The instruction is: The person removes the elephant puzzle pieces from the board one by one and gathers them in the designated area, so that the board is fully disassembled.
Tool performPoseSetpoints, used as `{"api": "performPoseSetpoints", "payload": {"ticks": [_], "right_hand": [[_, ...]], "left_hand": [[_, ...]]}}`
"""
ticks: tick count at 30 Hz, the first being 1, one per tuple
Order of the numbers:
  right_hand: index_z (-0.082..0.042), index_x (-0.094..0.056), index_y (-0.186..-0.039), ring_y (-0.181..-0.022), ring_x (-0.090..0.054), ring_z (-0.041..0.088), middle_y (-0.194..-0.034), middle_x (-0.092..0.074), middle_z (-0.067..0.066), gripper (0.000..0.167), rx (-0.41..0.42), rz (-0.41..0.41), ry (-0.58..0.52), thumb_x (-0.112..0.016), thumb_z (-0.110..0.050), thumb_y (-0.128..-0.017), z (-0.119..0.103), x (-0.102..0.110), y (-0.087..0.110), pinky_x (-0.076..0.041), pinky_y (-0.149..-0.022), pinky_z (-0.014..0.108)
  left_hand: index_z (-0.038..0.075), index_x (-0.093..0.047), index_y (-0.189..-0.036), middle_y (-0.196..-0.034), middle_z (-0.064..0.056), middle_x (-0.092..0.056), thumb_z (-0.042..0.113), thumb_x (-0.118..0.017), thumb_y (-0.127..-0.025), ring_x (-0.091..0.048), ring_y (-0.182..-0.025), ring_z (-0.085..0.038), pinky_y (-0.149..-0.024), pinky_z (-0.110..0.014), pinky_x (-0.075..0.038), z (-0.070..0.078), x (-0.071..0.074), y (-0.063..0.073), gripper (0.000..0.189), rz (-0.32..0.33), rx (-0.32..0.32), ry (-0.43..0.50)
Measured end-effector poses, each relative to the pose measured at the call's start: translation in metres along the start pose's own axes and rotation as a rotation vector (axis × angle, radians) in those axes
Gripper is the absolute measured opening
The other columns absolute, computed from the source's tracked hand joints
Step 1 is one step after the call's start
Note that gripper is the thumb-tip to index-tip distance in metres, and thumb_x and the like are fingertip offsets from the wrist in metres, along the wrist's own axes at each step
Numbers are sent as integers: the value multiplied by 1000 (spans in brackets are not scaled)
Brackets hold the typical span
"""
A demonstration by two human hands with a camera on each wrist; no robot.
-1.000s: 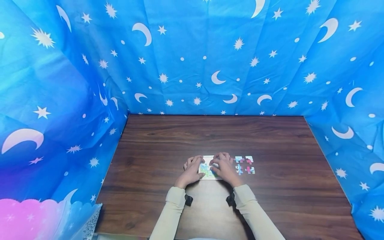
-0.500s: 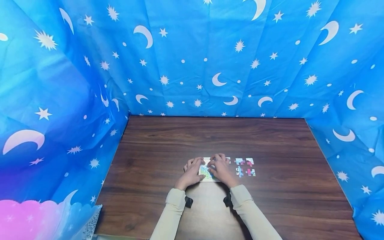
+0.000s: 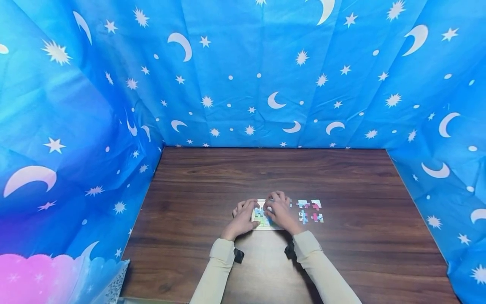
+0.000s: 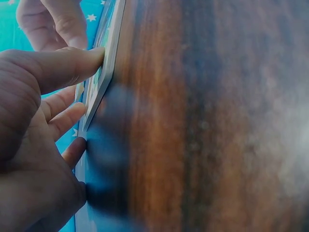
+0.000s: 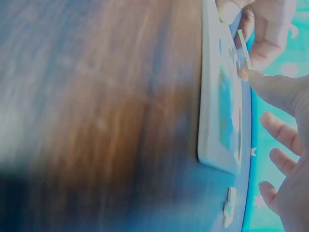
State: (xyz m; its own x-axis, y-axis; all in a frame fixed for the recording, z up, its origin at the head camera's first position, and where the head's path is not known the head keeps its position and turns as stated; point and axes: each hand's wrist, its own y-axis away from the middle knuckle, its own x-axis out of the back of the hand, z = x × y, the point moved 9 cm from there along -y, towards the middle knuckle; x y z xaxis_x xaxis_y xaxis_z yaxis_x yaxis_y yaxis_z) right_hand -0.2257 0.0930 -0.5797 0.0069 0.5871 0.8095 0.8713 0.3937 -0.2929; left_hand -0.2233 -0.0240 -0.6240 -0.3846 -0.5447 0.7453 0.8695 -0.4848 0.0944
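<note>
A small jigsaw puzzle tray (image 3: pixel 265 229) with a pale border lies on the table, with blue and green puzzle pieces (image 3: pixel 260 220) fitted in its near part. My left hand (image 3: pixel 243 217) holds the tray at its left side, the thumb (image 4: pixel 84 65) on the border and the other fingers along the edge. Over the tray's right half, my right hand (image 3: pixel 280 212) pinches a puzzle piece (image 5: pixel 245 48) between thumb and finger. That piece stands tilted on edge in the right wrist view, close over the tray. The right hand hides much of the tray in the head view.
Several loose puzzle pieces (image 3: pixel 317 218) lie right of the tray, one partly behind the right hand. The brown wooden table (image 3: pixel 205 177) is bounded by blue cloth (image 3: pixel 243 84) with moons and stars. A pink and blue scalloped cloth (image 3: pixel 57 276) hangs at the lower left.
My right hand has shifted slightly left over the tray, and a loose piece behind it shows more than at first. The left hand keeps its place on the tray.
</note>
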Motion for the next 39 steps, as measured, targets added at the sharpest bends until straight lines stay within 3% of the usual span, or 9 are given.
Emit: {"api": "performPoseSetpoints", "payload": {"ticks": [5,13,23,39], "right_hand": [[-15,-70,-82,-121,-40,44,-120,-58,16,12,-40,-15,5,-81,-11,-83,9,10,6,-31,-89,62],[-12,-71,-84,-120,-39,45,-118,-59,19,11,-63,25,7,-80,-8,-83,25,27,20,-29,-90,64],[-11,-70,-83,-121,-39,48,-118,-59,21,11,-124,43,34,-80,-7,-84,43,50,38,-30,-90,67],[-11,-68,-77,-116,-40,50,-112,-59,21,15,-149,77,60,-82,-4,-78,56,56,61,-30,-84,68]], "left_hand": [[7,-46,-140,-152,-9,-40,17,-74,-91,-27,-137,-36,-105,-60,-20,-1,-1,1,58,15,-8,12],[8,-39,-150,-152,-11,-40,18,-74,-91,-27,-137,-35,-103,-60,-21,-1,-1,0,69,20,8,12],[11,-41,-149,-155,-8,-39,18,-73,-92,-25,-140,-34,-106,-58,-19,-2,-3,0,67,1,13,11],[10,-45,-149,-156,-9,-37,18,-73,-92,-25,-139,-35,-106,-60,-19,-2,-2,2,64,0,2,-6]]}}
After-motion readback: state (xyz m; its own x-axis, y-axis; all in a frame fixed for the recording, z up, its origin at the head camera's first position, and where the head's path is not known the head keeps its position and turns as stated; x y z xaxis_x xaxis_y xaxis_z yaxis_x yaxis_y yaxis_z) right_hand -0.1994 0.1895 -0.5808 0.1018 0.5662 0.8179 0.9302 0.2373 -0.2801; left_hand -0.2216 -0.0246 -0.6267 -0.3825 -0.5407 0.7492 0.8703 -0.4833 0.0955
